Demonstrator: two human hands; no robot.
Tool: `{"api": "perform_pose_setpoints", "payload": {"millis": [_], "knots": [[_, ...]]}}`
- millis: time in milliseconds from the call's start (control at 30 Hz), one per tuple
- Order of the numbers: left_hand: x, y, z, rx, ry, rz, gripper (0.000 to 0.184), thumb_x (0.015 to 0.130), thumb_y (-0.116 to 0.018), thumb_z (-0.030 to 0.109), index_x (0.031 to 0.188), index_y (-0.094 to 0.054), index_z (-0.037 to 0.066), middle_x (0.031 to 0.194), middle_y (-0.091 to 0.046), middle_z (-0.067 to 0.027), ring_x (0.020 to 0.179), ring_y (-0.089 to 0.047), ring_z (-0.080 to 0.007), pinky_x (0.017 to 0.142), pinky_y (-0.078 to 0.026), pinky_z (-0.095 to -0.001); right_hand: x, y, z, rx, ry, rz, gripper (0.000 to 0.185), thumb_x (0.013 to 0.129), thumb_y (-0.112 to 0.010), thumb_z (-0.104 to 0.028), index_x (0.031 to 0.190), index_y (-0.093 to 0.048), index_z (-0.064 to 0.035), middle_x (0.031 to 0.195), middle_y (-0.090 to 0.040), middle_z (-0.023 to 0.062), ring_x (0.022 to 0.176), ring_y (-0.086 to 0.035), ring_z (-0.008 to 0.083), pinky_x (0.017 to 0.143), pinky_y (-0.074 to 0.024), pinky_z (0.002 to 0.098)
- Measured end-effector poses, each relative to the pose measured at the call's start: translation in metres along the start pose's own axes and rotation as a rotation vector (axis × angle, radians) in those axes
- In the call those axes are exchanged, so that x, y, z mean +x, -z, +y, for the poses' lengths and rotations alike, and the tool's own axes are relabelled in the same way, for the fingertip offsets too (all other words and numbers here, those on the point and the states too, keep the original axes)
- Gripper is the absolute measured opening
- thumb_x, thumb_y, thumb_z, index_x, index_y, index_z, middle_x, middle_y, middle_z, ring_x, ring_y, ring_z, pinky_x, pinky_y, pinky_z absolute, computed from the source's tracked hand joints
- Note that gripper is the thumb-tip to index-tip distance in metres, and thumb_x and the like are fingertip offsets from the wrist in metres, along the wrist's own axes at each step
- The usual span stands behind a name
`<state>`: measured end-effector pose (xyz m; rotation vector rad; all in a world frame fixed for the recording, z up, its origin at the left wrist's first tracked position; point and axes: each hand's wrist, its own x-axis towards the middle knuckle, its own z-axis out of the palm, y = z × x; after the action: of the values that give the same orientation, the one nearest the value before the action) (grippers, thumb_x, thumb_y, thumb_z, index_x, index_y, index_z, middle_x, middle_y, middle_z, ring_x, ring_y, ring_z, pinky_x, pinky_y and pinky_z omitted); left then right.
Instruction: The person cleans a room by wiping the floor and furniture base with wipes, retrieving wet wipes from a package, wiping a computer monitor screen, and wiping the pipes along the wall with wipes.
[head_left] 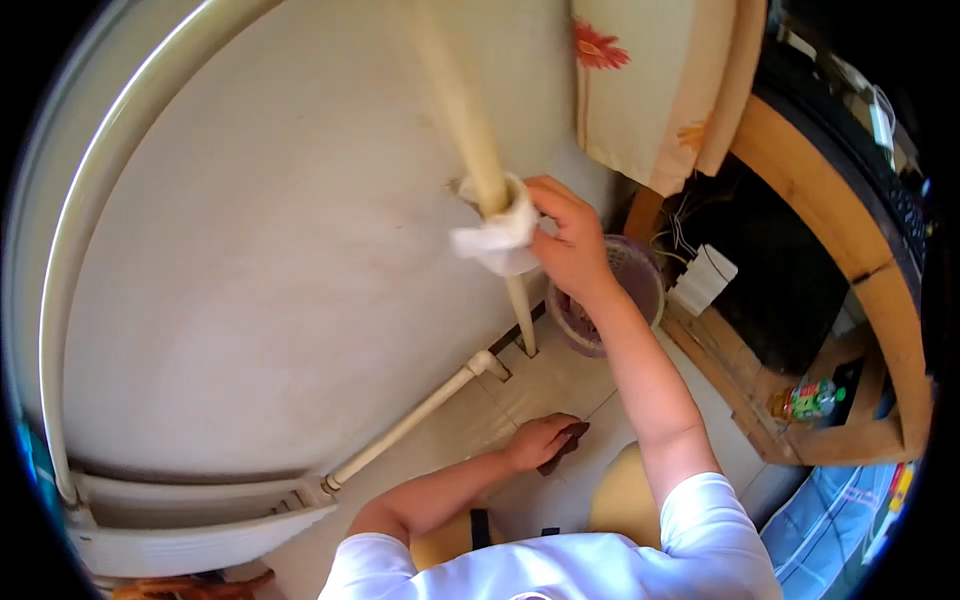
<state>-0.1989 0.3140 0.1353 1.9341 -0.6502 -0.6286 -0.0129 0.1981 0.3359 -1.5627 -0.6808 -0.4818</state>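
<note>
My right hand (570,235) is closed on a white cloth or tissue (500,245), which wraps round a cream vertical pipe (468,115) beside the wall. Part of the white material hangs loose below and left of the pipe, a little blurred. Lower down, my left hand (538,442) is closed on a dark brown, flat, folded piece (563,450) that looks like a cloth. It is held low over the tiled floor (480,410), between my knees. The fingertips of my left hand are partly hidden.
A purple mesh basket (655,300) stands behind my right forearm. To the right is a wooden desk frame (815,190) with a white box (703,280) and a bottle (808,400). A white radiator (200,545) and its low pipe (405,425) lie left. A flowered curtain (650,110) hangs above.
</note>
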Motion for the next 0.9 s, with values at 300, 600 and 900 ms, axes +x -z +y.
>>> {"api": "perform_pose_setpoints", "payload": {"millis": [300, 600, 900], "knots": [[0.001, 0.046, 0.017, -0.006, -0.169, 0.146, 0.026, 0.091, -0.047, 0.011, 0.116, -0.053, 0.006, 0.107, -0.06, -0.0134, 0.096, -0.059, -0.0287, 0.084, -0.046, -0.0349, -0.041, 0.021, 0.048, 0.607, -0.206, 0.616, 0.03, 0.081, -0.054, 0.008, 0.108, -0.064, -0.002, 0.101, -0.063, 0.0015, 0.093, -0.057, 0.0119, 0.086, -0.0433, 0.0254], [0.005, 0.003, -0.019, 0.102, -0.023, -0.092, 0.028, 0.091, -0.047, 0.016, 0.117, -0.054, 0.008, 0.113, -0.059, -0.0126, 0.101, -0.058, -0.0306, 0.086, -0.046, -0.0376, -0.039, -0.008, 0.004, 0.017, 0.046, 0.262, 0.028, 0.083, -0.05, 0.004, 0.11, -0.06, 0.0018, 0.112, -0.055, 0.0065, 0.107, -0.051, 0.0157, 0.093, -0.0394, 0.0278], [0.001, -0.041, -0.059, 0.275, -0.059, -0.306, 0.032, 0.088, -0.05, 0.018, 0.119, -0.054, 0.011, 0.115, -0.059, -0.0101, 0.102, -0.057, -0.0302, 0.085, -0.046, -0.04, 0.053, 0.011, 0.009, 0.213, -0.337, -0.194, 0.023, 0.085, -0.055, -0.006, 0.108, -0.06, -0.0008, 0.102, -0.063, 0.006, 0.089, -0.06, 0.0144, 0.079, -0.0481, 0.0289]]}}
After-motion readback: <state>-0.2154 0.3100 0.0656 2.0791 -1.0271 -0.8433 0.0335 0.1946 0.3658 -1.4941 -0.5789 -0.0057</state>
